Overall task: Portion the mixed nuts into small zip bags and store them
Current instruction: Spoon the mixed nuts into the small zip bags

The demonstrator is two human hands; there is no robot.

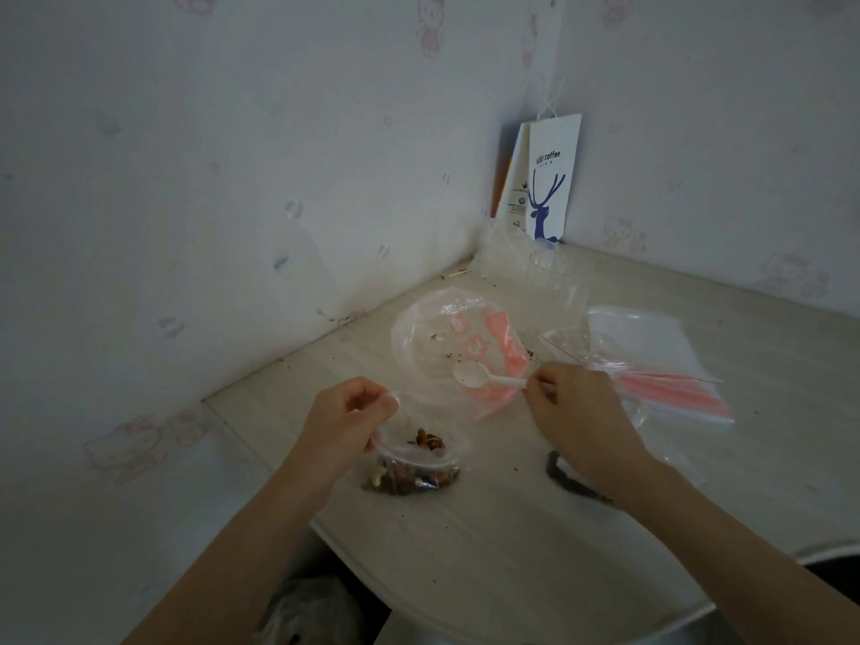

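The left hand [346, 421] pinches the rim of a small clear zip bag [421, 456], holding its mouth in a round opening near the table's front edge. Brown mixed nuts [409, 479] lie lumpy in its bottom. The right hand [577, 407] pinches the handle of a white plastic spoon [470, 375], whose oval bowl is over a crumpled clear bag with pink print [446, 337]. A flat stack of zip bags with red strips [651, 356] lies toward the right edge. The pale wood-grain table [512, 528] is speckled with crumbs; a white paper bag [549, 179] leans in the far corner against cartoon-patterned wallpaper [186, 179].
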